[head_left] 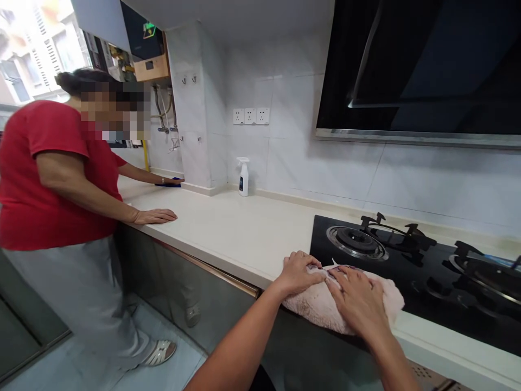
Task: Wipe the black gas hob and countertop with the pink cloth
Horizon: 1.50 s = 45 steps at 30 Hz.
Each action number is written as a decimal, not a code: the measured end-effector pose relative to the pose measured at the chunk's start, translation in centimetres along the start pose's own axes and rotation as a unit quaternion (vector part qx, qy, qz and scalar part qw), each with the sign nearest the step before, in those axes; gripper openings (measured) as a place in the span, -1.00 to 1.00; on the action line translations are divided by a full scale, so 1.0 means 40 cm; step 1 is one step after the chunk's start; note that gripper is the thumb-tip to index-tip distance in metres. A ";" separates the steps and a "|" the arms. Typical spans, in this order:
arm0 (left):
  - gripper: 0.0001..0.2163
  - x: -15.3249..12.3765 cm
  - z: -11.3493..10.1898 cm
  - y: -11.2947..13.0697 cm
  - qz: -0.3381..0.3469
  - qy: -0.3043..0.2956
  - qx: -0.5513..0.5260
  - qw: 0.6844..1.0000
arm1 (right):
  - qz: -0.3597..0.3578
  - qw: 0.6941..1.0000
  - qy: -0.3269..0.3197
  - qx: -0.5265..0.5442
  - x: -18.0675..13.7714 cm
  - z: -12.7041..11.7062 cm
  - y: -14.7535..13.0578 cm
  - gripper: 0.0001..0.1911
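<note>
A fluffy pale pink cloth (317,310) lies bunched over the front edge of the counter, partly on the corner of the black gas stove (321,233). My left hand (300,274) grips its left end, thumb and fingers closing on the fabric. On the cloth's right part rests my right hand (362,301), with its fingers bent over the top and its thumb pressed in near the left hand. A darker purplish edge of the cloth shows between the two hands. The fingertips are partly sunk in the folds.
A white spray bottle (243,178) stands against the tiled wall below the sockets (251,115). At left, a person in a red top (52,174) leans over the counter (211,228), one hand on a blue cloth (173,182). A range hood (423,70) overhangs the stove.
</note>
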<state>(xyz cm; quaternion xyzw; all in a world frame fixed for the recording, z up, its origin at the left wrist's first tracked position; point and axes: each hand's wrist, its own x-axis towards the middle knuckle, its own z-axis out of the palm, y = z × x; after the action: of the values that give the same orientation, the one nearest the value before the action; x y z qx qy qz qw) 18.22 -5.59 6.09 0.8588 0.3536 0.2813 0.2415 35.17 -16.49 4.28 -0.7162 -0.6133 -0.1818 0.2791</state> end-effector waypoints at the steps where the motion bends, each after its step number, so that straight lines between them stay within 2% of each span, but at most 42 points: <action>1: -0.74 0.000 0.000 0.000 0.000 0.001 0.001 1.000 | -0.009 0.999 -0.020 -0.030 -0.003 0.013 -0.002 -0.52; 4: -0.73 -0.001 0.000 0.002 0.007 0.004 0.005 1.000 | -0.018 0.995 -0.056 -0.075 -0.011 0.030 0.000 -0.50; 7: -0.70 -0.001 -0.009 0.006 0.019 0.003 0.017 1.000 | -0.011 0.992 -0.079 -0.094 -0.011 0.018 -0.002 -0.49; 10: -0.64 0.001 -0.042 -0.004 0.040 -0.039 0.038 0.998 | 0.008 0.990 -0.100 -0.102 -0.005 0.002 -0.015 -0.47; 13: -0.63 0.001 -0.102 -0.043 0.037 -0.060 0.102 0.992 | 0.020 0.988 -0.119 -0.097 -0.001 -0.006 -0.024 -0.46; 18: -0.68 -0.009 -0.209 -0.144 -0.040 -0.003 0.196 0.980 | 0.004 0.988 -0.119 -0.103 -0.010 -0.007 -0.033 -0.46; 22: -0.67 -0.003 -0.230 -0.189 -0.051 -0.001 0.213 0.976 | -0.048 0.983 -0.120 -0.127 -0.021 -0.011 -0.060 -0.47; 26: -0.59 0.011 -0.208 -0.196 -0.038 -0.005 0.208 0.977 | -0.106 0.978 -0.136 -0.118 -0.014 -0.007 -0.122 -0.43; 31: -0.55 0.021 -0.219 -0.218 -0.056 -0.017 0.190 0.980 | -0.161 0.975 -0.144 -0.056 0.036 0.027 -0.274 -0.35; 34: -0.53 0.030 -0.237 -0.233 -0.063 -0.031 0.187 0.980 | -0.183 0.972 -0.141 -0.031 0.068 0.051 -0.355 -0.45; 36: -0.53 0.036 -0.242 -0.239 -0.066 -0.037 0.191 0.979 | -0.182 0.974 -0.132 -0.018 0.077 0.063 -0.377 -0.50; 40: -0.60 0.041 -0.237 -0.242 -0.065 -0.047 0.210 0.974 | -0.198 0.973 -0.117 0.001 0.066 0.065 -0.348 -0.55; 45: -0.60 0.035 -0.231 -0.238 -0.047 -0.043 0.236 0.970 | -0.237 0.966 -0.099 0.012 0.027 0.035 -0.247 -0.51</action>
<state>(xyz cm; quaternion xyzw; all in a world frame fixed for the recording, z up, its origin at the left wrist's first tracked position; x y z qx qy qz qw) 8.52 3.47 7.40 0.8851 0.4392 0.1414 0.0602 25.57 -13.89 5.60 -0.5616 -0.7922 -0.1637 0.1741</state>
